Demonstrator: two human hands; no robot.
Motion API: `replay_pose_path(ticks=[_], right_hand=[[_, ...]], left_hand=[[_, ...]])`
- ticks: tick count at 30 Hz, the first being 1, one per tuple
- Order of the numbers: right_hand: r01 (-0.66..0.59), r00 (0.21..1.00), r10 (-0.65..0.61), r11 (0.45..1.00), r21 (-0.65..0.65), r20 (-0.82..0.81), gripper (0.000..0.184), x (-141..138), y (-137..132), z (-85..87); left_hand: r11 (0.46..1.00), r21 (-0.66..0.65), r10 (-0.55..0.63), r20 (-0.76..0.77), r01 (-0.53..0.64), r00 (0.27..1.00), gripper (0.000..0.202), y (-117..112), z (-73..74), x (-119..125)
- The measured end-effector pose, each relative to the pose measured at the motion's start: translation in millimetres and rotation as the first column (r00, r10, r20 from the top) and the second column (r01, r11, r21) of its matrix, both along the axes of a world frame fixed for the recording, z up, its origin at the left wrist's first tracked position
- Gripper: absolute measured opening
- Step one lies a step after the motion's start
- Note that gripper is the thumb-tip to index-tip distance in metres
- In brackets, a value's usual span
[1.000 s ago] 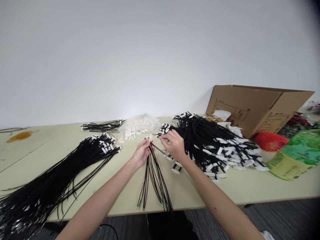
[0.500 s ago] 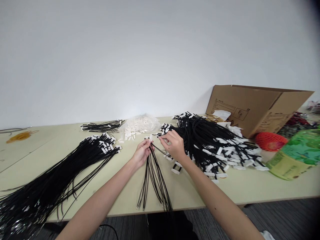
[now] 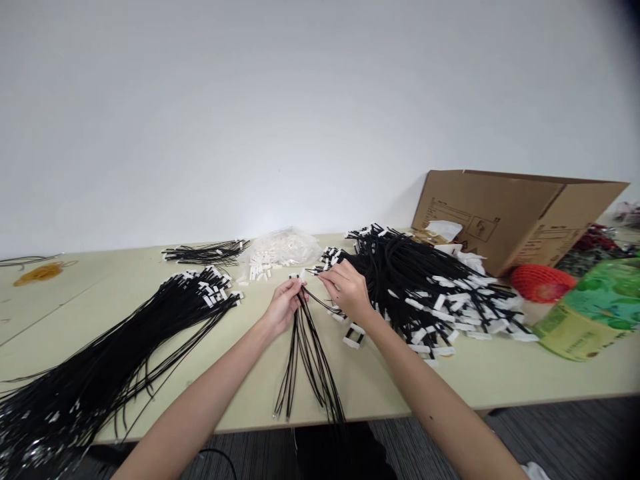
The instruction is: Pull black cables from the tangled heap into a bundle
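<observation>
Around the top of a small bunch of thin black cables point(image 3: 311, 357), my left hand point(image 3: 281, 308) is closed, with white connector ends poking out above its fingers. The cables' lower parts fan out over the table toward its front edge. My right hand point(image 3: 349, 292) is pinched, its fingertips on a thin black cable end beside the left hand; the exact grip is small and partly hidden. To the right lies a large heap of black cables point(image 3: 400, 267) with white connectors. Behind my hands is a clear plastic bag point(image 3: 287, 247) of small white connectors, some spilled in front.
A long bundle of black cables point(image 3: 125, 340) stretches across the left side. Behind it lies a smaller cable bundle point(image 3: 205, 253). Yellow rubber bands point(image 3: 44, 273) sit far left. On the right are a cardboard box point(image 3: 480, 213), a red mesh item point(image 3: 540, 283) and a green-yellow package point(image 3: 585, 313).
</observation>
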State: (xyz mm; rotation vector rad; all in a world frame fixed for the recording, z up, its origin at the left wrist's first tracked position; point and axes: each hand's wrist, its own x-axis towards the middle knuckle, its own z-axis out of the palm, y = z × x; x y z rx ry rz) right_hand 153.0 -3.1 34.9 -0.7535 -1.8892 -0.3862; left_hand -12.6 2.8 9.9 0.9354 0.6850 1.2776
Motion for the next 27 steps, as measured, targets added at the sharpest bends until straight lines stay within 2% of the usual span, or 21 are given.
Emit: replay_pose_path(ticks=[10, 27], right_hand=[[0.012, 1.000, -0.011, 0.999, -0.051, 0.017, 0.014, 0.2, -0.9, 1.9], [-0.053, 0.998, 0.054, 0.996, -0.074, 0.011, 0.016, 4.7, 1.2, 3.5]], left_hand=[[1.000, 0.014, 0.014, -0.050, -0.013, 0.999, 0.020, -1.8, 2.9, -0.6], [1.000, -0.016, -0.009, 0.025, 0.010, 1.000, 0.017, 1.9, -1.2, -1.7]])
